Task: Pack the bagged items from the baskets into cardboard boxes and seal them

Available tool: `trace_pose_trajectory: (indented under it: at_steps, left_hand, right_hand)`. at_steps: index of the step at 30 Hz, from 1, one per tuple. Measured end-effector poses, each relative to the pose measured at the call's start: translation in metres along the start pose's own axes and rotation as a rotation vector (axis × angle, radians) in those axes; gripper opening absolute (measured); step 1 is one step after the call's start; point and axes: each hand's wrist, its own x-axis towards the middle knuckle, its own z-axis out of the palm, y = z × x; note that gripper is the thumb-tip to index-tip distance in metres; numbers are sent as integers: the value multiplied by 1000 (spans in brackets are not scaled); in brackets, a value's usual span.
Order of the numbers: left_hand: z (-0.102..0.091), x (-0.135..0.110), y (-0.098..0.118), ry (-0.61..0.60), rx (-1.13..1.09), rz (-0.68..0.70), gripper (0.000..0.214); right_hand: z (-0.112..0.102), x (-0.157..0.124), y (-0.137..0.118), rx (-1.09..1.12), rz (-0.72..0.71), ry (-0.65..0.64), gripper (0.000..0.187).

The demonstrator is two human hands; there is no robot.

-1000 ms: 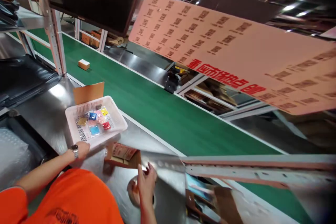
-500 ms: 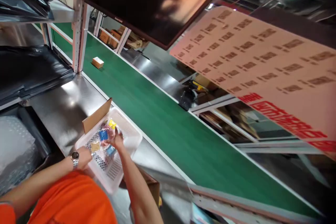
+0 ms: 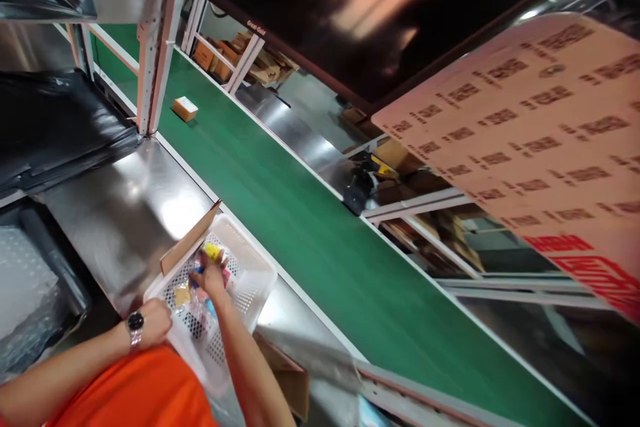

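A white plastic basket (image 3: 260,267) with a perforated floor rests on the metal bench in front of me. In it lie small clear-wrapped packets, among them a yellow packet (image 3: 212,251), a tan packet (image 3: 182,295) and blue and pink ones partly covered by my hand. My right hand (image 3: 212,278) reaches in over these packets, fingers spread and touching the yellow and blue ones. My left hand (image 3: 156,321), with a watch at the wrist, is closed at the basket's near-left rim; its fingertips are hidden. A cardboard flap (image 3: 190,238) stands along the basket's far-left side.
Beyond the bench runs a green conveyor belt (image 3: 280,213), carrying a small box (image 3: 185,109). An open carton (image 3: 285,373) is right of the basket. Bubble wrap (image 3: 23,280) lies at left. A monitor (image 3: 320,20) and a printed cardboard sheet (image 3: 525,140) hang overhead.
My right hand has moved slightly left and forward over the packets, covering more of the blue one. My left hand has shifted a little down at the rim. The camera view has turned slightly.
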Motion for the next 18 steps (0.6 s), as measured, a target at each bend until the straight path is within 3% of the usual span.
trace_pose_trajectory:
  at_steps: [4,6,8,11,14,16,18]
  left_hand:
    - [-7,0,3,-104,48,-32,29]
    - [-10,-1,3,-115,37,-35,28]
    - [-13,-2,2,-122,29,-35,28]
    - [-17,-4,0,-124,38,-15,31]
    - [-19,-6,-1,-110,55,3,34]
    - [-19,-6,-2,-99,57,9,33]
    - [-18,-6,-3,-93,55,3,32]
  right_hand:
    - [44,-62,9,31,-5,-86,76]
    - [59,-88,17,60,-57,-125,79]
    - [65,-101,27,98,-66,-68,98]
    - [62,-99,37,171,84,91,133]
    - [59,-84,29,204,254,28,158]
    - [64,-78,16,183,290,-60,154]
    - [73,-80,3,159,281,-68,133]
